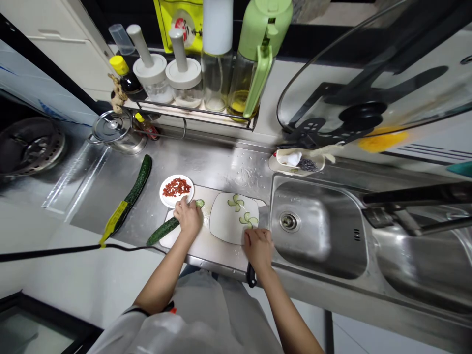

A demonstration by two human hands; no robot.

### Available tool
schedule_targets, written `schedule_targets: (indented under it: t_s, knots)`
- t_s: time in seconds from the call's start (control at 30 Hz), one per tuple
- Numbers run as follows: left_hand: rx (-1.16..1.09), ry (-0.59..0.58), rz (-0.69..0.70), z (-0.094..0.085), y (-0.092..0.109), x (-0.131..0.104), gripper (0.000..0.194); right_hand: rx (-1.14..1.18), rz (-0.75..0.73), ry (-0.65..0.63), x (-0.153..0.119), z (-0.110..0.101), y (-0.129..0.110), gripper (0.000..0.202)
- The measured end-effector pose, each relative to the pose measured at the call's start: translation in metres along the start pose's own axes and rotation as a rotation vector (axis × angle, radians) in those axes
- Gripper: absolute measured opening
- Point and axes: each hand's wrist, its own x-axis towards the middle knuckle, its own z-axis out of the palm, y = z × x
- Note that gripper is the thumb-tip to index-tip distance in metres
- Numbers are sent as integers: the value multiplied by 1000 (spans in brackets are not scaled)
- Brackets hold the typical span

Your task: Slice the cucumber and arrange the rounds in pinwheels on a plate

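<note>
My left hand [189, 216] is closed around the right part of a cut cucumber [164, 230], whose pale end pokes out past the fingers. The cucumber lies across a white cutting board [201, 246]. On the board is a white square plate [223, 216] with green cucumber slices [236, 202] fanned into two pinwheel shapes. My right hand [259, 247] is at the plate's lower right edge, fingers bent together beside the lower pinwheel; what they hold, if anything, is hidden. A black handle [251, 275] shows just below that hand. A white dish [165, 195] of chopped red pieces touches the board's upper left.
A whole cucumber [139, 186] with a yellow band lies to the left, near a lidded steel pot [127, 140]. Seasoning jars and an oil jug [258, 59] stand on a rack behind. To the right are a steel sink [324, 231] and a dark faucet [413, 196].
</note>
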Motion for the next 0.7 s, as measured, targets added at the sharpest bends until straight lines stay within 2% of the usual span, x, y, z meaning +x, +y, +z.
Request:
schedule_targets:
  t_s: [0.4,0.7]
  knots:
    - [-29,91,32,9,-4,1,24,11,-4,2,-10,6,0,18]
    - [-39,18,45,0,-3,2,24,5,-13,-7,-11,4,-5,18]
